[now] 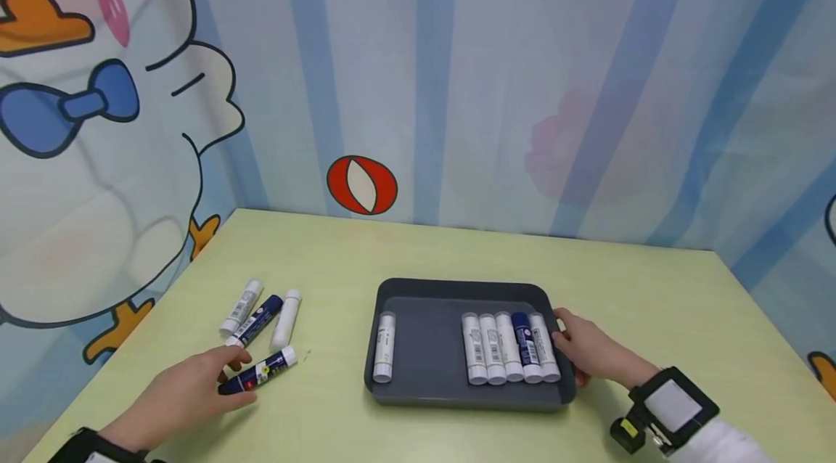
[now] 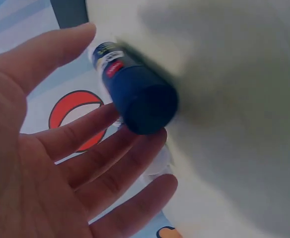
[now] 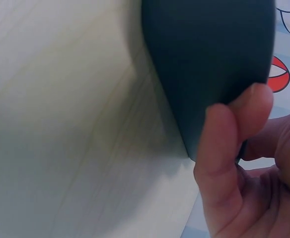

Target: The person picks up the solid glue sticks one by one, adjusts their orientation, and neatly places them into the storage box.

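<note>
In the head view, my left hand (image 1: 186,390) is at a navy glue stick (image 1: 257,371) with a white end, lying on the table at the left. The left wrist view has the thumb apart from this stick, with extended fingers (image 2: 120,168) reaching along its other side. My right hand (image 1: 591,348) holds the right wall of a dark grey tray (image 1: 427,394); in the right wrist view its fingertips (image 3: 219,119) lie against the tray's outer side. Inside the tray, one white glue stick (image 1: 384,348) stands apart at the left, and several, including a navy-topped glue stick (image 1: 525,347), line up at the right.
Behind the left hand lie a labelled white glue stick (image 1: 242,307), a navy glue stick (image 1: 256,321) and a plain white glue stick (image 1: 286,319). The pale yellow table (image 1: 326,245) ends at a cartoon-printed curtain (image 1: 483,85).
</note>
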{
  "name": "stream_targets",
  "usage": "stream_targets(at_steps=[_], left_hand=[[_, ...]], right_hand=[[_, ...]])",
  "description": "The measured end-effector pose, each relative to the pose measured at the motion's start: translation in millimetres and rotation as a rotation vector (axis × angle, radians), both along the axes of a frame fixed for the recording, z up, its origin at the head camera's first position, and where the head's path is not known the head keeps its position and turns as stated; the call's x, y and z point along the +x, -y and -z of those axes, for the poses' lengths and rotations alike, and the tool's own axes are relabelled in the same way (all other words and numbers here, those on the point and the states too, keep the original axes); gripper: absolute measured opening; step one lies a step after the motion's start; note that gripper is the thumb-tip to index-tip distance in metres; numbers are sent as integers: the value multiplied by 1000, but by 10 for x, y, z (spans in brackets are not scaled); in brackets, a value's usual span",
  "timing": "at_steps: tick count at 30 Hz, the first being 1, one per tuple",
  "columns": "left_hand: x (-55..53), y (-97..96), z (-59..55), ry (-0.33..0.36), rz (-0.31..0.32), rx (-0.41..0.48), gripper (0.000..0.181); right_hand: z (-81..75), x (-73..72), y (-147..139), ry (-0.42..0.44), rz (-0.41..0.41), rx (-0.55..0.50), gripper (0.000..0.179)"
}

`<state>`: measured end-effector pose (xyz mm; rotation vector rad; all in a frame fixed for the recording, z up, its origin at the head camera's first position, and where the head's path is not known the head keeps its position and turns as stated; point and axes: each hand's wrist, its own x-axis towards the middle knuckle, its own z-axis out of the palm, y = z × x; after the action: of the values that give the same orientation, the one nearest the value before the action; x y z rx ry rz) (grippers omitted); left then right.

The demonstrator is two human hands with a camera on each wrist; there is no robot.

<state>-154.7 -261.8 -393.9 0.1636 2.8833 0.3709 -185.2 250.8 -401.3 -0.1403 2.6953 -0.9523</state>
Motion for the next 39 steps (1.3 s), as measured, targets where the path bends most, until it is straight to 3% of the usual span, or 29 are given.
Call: stream_targets(at_steps=[4, 11, 17, 22, 25, 28, 30, 33, 39], left_hand=[[9, 15, 65, 5, -19, 1, 63], [-8, 2, 108, -26, -13, -20, 44], [-32, 9, 119, -24, 25, -16, 39], [-37, -3, 76, 3, 37, 38, 40], [-43, -60, 13, -7, 55, 84, 39], [-76, -187, -77, -51, 106, 121, 36], [-113, -303, -140, -91, 161, 145, 32], [-186, -509, -219, -151, 248, 161, 29], [-344, -924, -324, -249, 397, 146, 27]], right_hand=[[-5, 5, 10, 1, 3, 9, 41], [1, 8, 6, 7, 18, 22, 42], [15, 0, -15, 13, 20, 30, 44], [-25, -10, 3, 3, 8, 78, 44], [-133, -14, 28, -63, -35, 236, 41], [-312, -38, 85, -203, -74, 410, 38], [-447, -68, 155, -298, -84, 442, 35], [-621, -119, 309, -348, -118, 319, 36], [-774, -137, 668, -242, -259, -15, 43]])
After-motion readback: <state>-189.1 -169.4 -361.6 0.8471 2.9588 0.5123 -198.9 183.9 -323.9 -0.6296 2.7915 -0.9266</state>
